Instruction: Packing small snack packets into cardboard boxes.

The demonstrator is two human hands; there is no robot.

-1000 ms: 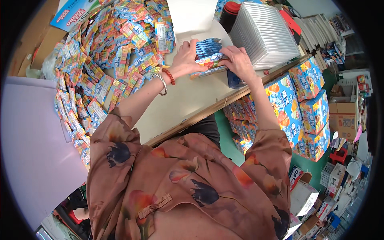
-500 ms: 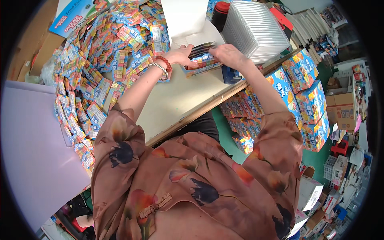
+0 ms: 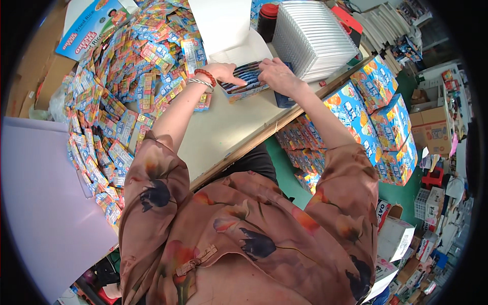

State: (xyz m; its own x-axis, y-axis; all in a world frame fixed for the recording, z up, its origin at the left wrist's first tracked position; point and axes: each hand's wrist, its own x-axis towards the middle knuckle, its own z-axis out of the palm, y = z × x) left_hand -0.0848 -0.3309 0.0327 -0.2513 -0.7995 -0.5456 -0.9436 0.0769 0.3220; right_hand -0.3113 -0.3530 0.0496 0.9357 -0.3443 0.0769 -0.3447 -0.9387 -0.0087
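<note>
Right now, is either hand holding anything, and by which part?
A firm grip can't be told: the left hand and right hand have fingers at opposite sides of the packets inside the open box.

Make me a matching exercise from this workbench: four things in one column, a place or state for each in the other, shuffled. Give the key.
Things:
1. Left hand
2. Right hand
3. Clear plastic stack
4. Loose packets

Places and states:
A. Heaped to the left of the open box
B. Beside the red-lidded container
C. Red beaded bracelet at its wrist
D. No bracelet at its wrist

Right pairs: 1-C, 2-D, 3-B, 4-A
</note>
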